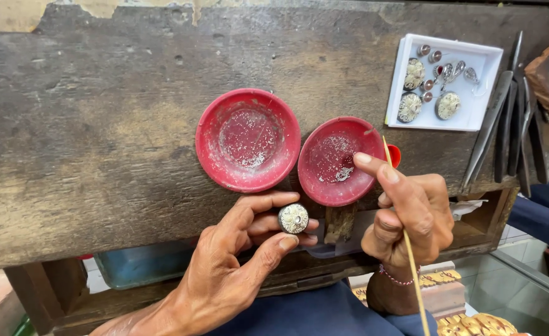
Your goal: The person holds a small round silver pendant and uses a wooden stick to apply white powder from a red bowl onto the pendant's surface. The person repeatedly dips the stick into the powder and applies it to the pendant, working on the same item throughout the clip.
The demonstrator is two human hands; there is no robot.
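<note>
Worn wooden workbench (pixel 100 124) under red dishes (pixel 247 140), tiled floor beyond.

Two red bowls: one (pixel 247 139), another (pixel 335 160). One white tray (pixel 479 59) holding three round filigree discs (pixel 448 105). One more disc (pixel 293 218) held in fingers. One thin stick (pixel 411 252). Several dark metal tools (pixel 511 124), number unclear.
</note>
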